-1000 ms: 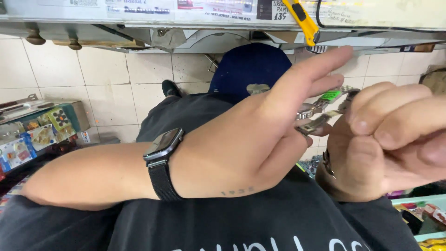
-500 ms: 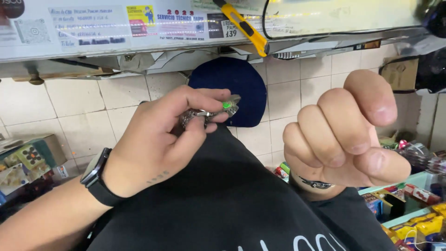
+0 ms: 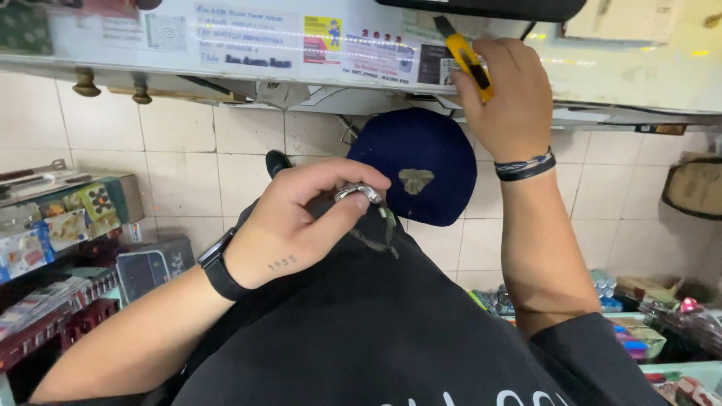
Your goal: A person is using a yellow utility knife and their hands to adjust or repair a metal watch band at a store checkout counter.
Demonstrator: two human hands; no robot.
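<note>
I'm looking down at a pale tiled floor [image 3: 180,162] with a white counter edge [image 3: 248,71] plastered in stickers up top. Cluttered shelves of colourful small boxes [image 3: 53,225] sit left, more packets [image 3: 639,323] on the right.

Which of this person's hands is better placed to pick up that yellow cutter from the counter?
The right hand, probably: it is up on the counter edge, fingers already on the yellow utility knife. The left hand sits lower, pinching a small metal piece.

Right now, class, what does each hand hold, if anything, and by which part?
The left hand pinches a small silvery metal object between thumb and fingertips; which part is unclear. The right hand grips a yellow utility knife around its handle, on the counter edge.
</note>
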